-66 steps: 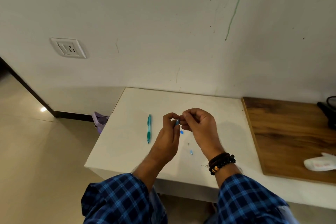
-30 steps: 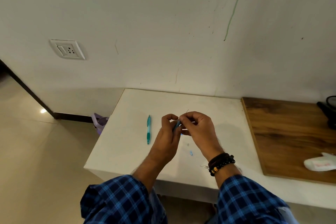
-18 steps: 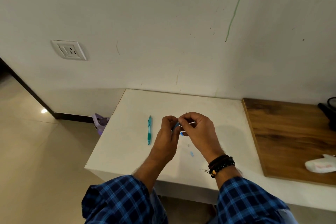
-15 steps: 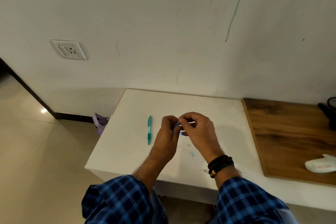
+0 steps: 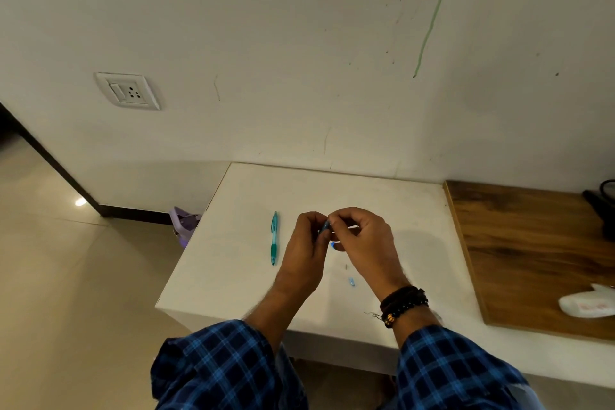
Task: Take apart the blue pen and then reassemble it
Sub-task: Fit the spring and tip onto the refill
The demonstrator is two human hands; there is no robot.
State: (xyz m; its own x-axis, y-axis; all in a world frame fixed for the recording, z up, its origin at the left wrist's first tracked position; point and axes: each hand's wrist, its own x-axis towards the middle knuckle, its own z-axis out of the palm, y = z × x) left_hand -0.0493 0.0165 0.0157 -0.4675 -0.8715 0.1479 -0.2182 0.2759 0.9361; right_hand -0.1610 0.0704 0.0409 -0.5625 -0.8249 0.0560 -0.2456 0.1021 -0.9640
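Observation:
Both hands meet above the middle of the white table (image 5: 399, 210). My left hand (image 5: 307, 243) pinches a blue pen barrel (image 5: 324, 227), of which only a short stretch shows between the fingers. My right hand (image 5: 362, 236) grips a thin pale refill (image 5: 352, 227) that points right from the barrel. Below the hands, a small blue pen piece (image 5: 332, 245) lies on the table. Nearer to me are a tiny dark spring (image 5: 346, 266) and another small blue piece (image 5: 352, 282).
A whole teal pen (image 5: 274, 238) lies on the table left of my hands. A wooden surface (image 5: 532, 243) adjoins the table on the right, with a white object (image 5: 587, 305) near its front and a black thing (image 5: 602, 206) at the back. A purple object (image 5: 184, 223) sits on the floor.
The hands have stayed together above the table. The refill, which pointed up and away earlier, now lies level and points right.

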